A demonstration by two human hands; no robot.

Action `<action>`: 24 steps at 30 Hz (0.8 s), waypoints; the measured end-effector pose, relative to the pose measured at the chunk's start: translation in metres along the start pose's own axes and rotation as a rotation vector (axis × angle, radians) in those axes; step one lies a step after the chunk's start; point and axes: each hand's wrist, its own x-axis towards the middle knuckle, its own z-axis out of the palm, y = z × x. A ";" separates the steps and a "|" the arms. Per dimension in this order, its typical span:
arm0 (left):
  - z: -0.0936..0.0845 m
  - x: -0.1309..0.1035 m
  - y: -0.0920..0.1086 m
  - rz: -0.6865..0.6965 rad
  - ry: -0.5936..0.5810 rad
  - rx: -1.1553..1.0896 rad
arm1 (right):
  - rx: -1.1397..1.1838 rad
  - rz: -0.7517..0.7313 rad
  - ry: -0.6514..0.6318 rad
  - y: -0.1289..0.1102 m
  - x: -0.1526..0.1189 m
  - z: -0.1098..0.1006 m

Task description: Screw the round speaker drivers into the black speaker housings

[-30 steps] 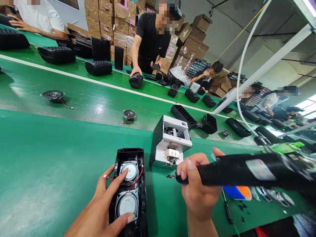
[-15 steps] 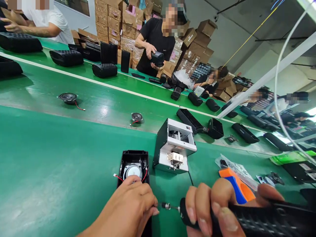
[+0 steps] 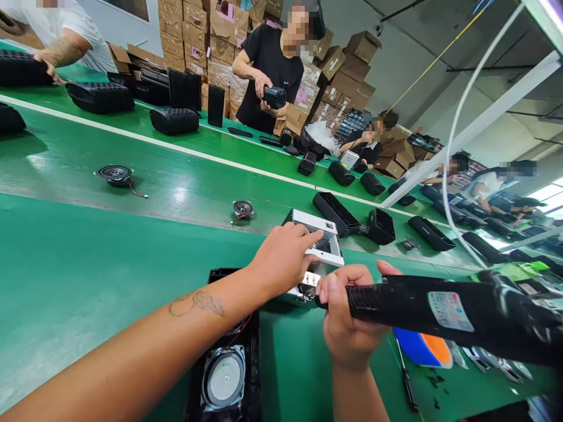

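Note:
My right hand (image 3: pixel 349 316) grips a black electric screwdriver (image 3: pixel 444 310), its tip against the front slot of a white screw feeder box (image 3: pixel 328 249). My left hand (image 3: pixel 284 258) rests on top of that box, fingers spread over it. Below my left forearm lies an open black speaker housing (image 3: pixel 226 375) with a round driver and red wires showing; its upper part is hidden by my arm.
Two loose speaker drivers (image 3: pixel 115 174) (image 3: pixel 243 208) lie on the green conveyor belt (image 3: pixel 88 234). Black speaker shells (image 3: pixel 380 225) sit beyond the box. An orange-and-blue tool (image 3: pixel 422 349) lies at right. People work across the belt; cardboard boxes (image 3: pixel 220 35) are stacked behind.
My left hand left the speaker housing and moved up onto the screw feeder. My right hand brought the screwdriver tip up to the feeder's slot.

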 end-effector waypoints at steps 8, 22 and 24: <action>-0.027 -0.114 -0.015 -0.022 0.096 -0.110 | 0.139 0.272 0.028 -0.029 -0.011 0.002; 0.007 -0.248 0.011 -0.389 0.033 -0.154 | 0.294 0.251 -0.094 -0.056 -0.059 0.041; 0.011 -0.248 0.010 -0.411 0.037 -0.137 | 0.294 0.258 -0.096 -0.049 -0.064 0.047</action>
